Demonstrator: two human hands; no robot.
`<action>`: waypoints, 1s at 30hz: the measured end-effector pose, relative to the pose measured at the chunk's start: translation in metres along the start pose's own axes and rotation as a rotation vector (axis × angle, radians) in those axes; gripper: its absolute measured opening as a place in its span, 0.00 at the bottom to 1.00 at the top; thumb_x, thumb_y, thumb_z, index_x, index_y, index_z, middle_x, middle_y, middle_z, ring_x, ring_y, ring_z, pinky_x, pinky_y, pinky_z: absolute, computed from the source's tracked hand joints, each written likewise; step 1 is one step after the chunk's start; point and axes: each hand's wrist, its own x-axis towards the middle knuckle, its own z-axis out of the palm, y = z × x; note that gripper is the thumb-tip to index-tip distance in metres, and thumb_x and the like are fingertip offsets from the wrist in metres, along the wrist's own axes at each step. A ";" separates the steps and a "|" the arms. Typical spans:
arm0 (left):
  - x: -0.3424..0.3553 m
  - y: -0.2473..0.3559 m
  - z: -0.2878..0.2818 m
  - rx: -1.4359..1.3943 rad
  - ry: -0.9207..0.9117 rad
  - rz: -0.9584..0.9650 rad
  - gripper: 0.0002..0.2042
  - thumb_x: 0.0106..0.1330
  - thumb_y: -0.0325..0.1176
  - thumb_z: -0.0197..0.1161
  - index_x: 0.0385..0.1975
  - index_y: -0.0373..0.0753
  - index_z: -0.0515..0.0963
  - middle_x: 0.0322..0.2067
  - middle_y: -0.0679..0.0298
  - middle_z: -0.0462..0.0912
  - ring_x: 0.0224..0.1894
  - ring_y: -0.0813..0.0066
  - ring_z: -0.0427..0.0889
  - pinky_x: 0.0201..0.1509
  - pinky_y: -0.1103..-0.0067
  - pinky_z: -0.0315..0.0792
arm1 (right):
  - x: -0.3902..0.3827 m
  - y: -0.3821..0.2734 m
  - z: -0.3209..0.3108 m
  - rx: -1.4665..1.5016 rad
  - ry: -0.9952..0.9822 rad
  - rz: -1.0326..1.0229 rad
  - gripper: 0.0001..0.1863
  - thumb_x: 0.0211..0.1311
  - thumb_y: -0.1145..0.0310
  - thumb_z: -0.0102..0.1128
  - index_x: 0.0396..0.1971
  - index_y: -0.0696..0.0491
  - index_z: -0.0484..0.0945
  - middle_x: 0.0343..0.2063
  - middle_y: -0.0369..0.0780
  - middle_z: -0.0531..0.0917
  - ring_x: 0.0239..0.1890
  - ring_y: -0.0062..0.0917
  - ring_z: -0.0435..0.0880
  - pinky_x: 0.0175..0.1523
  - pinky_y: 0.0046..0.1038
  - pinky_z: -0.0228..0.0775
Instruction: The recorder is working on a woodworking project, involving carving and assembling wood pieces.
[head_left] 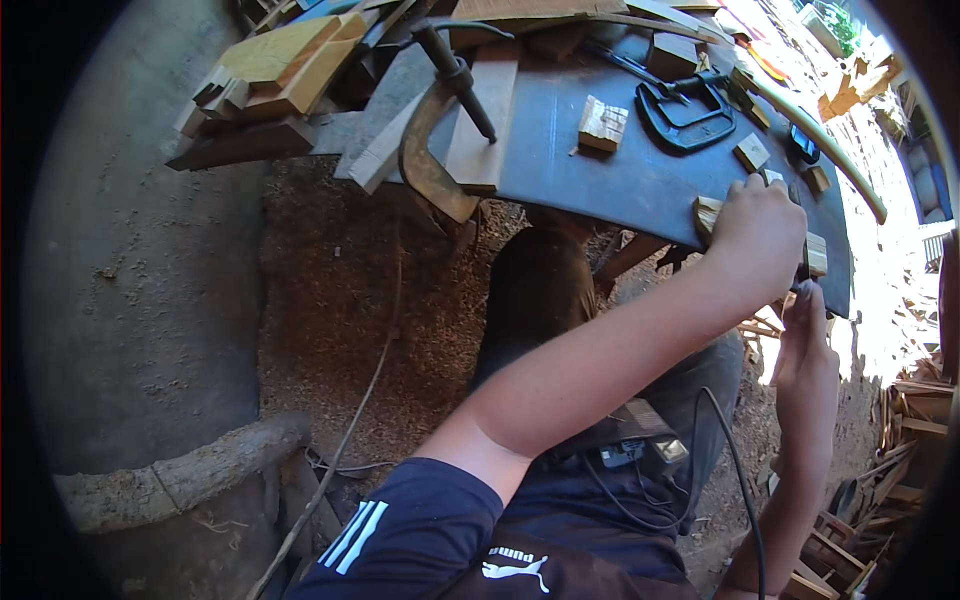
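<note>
My left hand is closed and pressed down near the right end of the dark tabletop, its fingers mostly hidden by its own back. A small wooden block shows beside its wrist side, and another pale wood piece sticks out on its right. Between the two hands runs a narrow dark strip, too hidden to name. Just below, at the table's near edge, my right hand has its fingers pressed together around the lower end of something I cannot make out.
On the dark tabletop lie a black C-clamp, a cut wooden block and small offcuts. A large rusty clamp grips boards at the left edge. Stacked planks rise behind. A black cable hangs beside my right arm.
</note>
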 end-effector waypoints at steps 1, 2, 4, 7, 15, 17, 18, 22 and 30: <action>-0.002 -0.002 -0.002 0.024 -0.001 -0.009 0.12 0.53 0.35 0.71 0.33 0.34 0.85 0.41 0.51 0.83 0.49 0.54 0.82 0.55 0.67 0.75 | -0.007 0.000 0.002 -0.004 -0.014 -0.004 0.22 0.75 0.74 0.47 0.66 0.60 0.65 0.55 0.60 0.77 0.56 0.54 0.78 0.52 0.43 0.74; -0.005 -0.003 -0.002 0.050 -0.041 -0.018 0.13 0.53 0.35 0.71 0.34 0.34 0.85 0.42 0.51 0.83 0.49 0.55 0.81 0.55 0.67 0.74 | -0.024 0.008 0.006 0.013 -0.020 -0.016 0.22 0.75 0.74 0.47 0.66 0.60 0.65 0.55 0.60 0.77 0.56 0.54 0.78 0.52 0.43 0.74; 0.000 0.003 0.000 0.073 -0.037 -0.019 0.12 0.54 0.34 0.70 0.35 0.35 0.85 0.42 0.53 0.83 0.49 0.56 0.79 0.55 0.68 0.73 | -0.051 0.032 0.003 0.066 0.017 -0.004 0.22 0.74 0.76 0.47 0.66 0.61 0.66 0.55 0.59 0.78 0.55 0.53 0.80 0.54 0.38 0.75; 0.007 0.008 0.002 0.075 -0.076 -0.020 0.13 0.54 0.35 0.71 0.36 0.35 0.85 0.42 0.54 0.83 0.51 0.56 0.79 0.56 0.67 0.73 | -0.026 0.041 0.001 0.187 0.037 -0.066 0.22 0.73 0.78 0.46 0.65 0.63 0.67 0.55 0.58 0.79 0.57 0.51 0.80 0.54 0.34 0.75; 0.005 0.004 -0.002 0.087 -0.103 -0.020 0.16 0.54 0.39 0.74 0.37 0.36 0.85 0.44 0.53 0.82 0.52 0.57 0.79 0.58 0.67 0.73 | -0.043 0.034 0.018 -0.064 0.180 -0.227 0.26 0.73 0.77 0.48 0.70 0.58 0.61 0.43 0.59 0.82 0.37 0.55 0.84 0.34 0.39 0.74; 0.009 0.009 0.000 0.078 -0.091 0.013 0.15 0.54 0.39 0.73 0.36 0.34 0.85 0.43 0.52 0.83 0.52 0.57 0.80 0.57 0.67 0.74 | -0.045 0.051 0.012 -0.094 0.243 -0.360 0.28 0.72 0.78 0.49 0.71 0.58 0.59 0.42 0.60 0.82 0.37 0.55 0.84 0.33 0.38 0.72; 0.009 0.008 -0.001 0.073 -0.072 0.013 0.15 0.54 0.38 0.72 0.36 0.34 0.85 0.42 0.52 0.83 0.51 0.56 0.81 0.56 0.67 0.75 | -0.035 0.033 0.004 -0.029 0.102 -0.121 0.28 0.73 0.77 0.48 0.71 0.58 0.58 0.44 0.62 0.81 0.40 0.56 0.83 0.37 0.42 0.73; 0.000 -0.009 -0.015 0.064 -0.077 0.005 0.13 0.55 0.37 0.71 0.36 0.34 0.85 0.41 0.51 0.84 0.49 0.56 0.82 0.53 0.67 0.77 | 0.004 -0.009 0.021 0.023 0.034 -0.065 0.24 0.74 0.74 0.45 0.68 0.56 0.62 0.44 0.64 0.79 0.46 0.58 0.81 0.42 0.51 0.70; 0.004 0.009 0.002 0.052 -0.064 -0.003 0.12 0.53 0.34 0.71 0.35 0.37 0.85 0.43 0.54 0.83 0.49 0.58 0.80 0.55 0.68 0.73 | -0.014 0.009 0.007 -0.041 0.103 -0.091 0.24 0.75 0.74 0.48 0.69 0.57 0.62 0.52 0.64 0.76 0.51 0.56 0.80 0.45 0.46 0.73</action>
